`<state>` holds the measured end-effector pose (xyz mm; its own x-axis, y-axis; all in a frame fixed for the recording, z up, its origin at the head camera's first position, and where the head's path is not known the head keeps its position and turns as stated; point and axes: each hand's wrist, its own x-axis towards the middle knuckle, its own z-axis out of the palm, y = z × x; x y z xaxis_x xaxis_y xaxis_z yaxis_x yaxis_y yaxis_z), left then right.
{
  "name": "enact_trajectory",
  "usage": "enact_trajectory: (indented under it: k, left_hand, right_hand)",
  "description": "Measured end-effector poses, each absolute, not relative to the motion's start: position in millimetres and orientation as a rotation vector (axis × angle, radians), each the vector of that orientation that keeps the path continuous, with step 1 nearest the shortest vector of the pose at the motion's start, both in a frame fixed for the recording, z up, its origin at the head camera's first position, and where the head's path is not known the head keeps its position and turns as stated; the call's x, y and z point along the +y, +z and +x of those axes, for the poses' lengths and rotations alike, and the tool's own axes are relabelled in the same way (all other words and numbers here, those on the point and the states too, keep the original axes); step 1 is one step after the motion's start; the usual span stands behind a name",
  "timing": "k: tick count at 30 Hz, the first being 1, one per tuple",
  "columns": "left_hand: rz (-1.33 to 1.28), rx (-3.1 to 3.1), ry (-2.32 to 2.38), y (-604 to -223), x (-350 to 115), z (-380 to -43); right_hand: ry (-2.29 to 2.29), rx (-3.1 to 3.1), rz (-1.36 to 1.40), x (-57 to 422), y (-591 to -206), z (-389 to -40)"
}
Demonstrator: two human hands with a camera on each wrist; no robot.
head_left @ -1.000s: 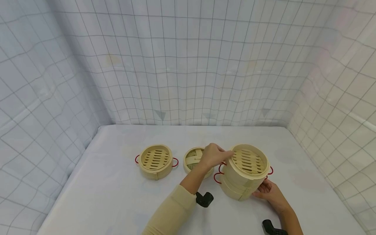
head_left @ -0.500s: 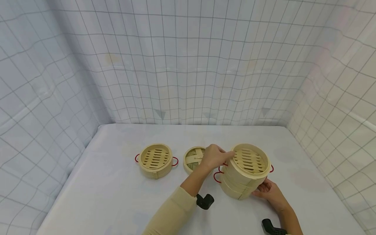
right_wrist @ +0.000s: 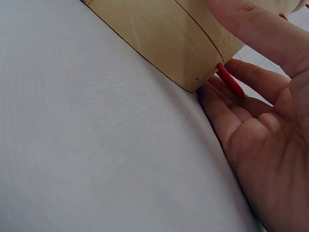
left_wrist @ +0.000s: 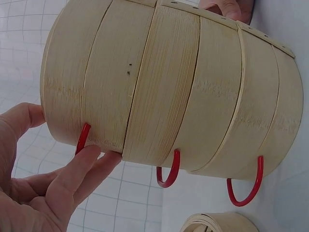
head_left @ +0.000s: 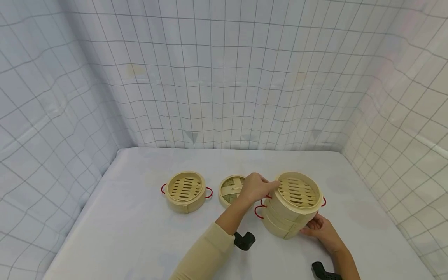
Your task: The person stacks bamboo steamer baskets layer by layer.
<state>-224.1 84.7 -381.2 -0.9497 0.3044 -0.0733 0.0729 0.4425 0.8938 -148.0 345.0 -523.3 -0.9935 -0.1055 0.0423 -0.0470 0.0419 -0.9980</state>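
A stack of round bamboo steamer baskets (head_left: pixel 285 219) with red side handles stands right of centre in the head view. My left hand (head_left: pixel 257 187) holds the top basket (head_left: pixel 297 190) at its left edge, with the thumb on the rim. In the left wrist view, fingers of that hand (left_wrist: pixel 63 188) touch the wall beside the top red handle (left_wrist: pixel 83 137). Low on the right side, my right hand (head_left: pixel 324 233) grips the bottom basket (right_wrist: pixel 159 43), its thumb across the front wall. Its other fingers reach behind, near a red handle (right_wrist: pixel 230 81).
A single steamer basket (head_left: pixel 185 190) with a slatted base and red handles sits on the white table (head_left: pixel 122 217) at left. Between it and the stack lies a woven bamboo lid (head_left: pixel 231 189), partly behind my left hand. Black wrist-worn devices (head_left: pixel 245 241) show below both hands.
Both hands keep their places on the stack, and the top basket shifts only very slightly. The other basket and the lid have not moved.
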Motion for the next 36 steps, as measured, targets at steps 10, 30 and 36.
enact_trajectory:
  k: [10, 30, 36]
  left_hand:
    - [0.355, 2.482, 1.507, -382.4, 83.4, -223.2]
    - [0.376, 2.469, 1.510, -383.3, 81.1, -225.1]
    - [0.398, 2.433, 1.546, -383.6, 78.8, -224.4]
  right_hand:
    - [-2.145, 2.229, -0.192, 344.1, -522.3, -147.3]
    - [-2.159, 2.210, -0.196, 343.8, -520.4, -147.6]
    - [-2.163, 2.198, -0.202, 342.8, -519.1, -146.5]
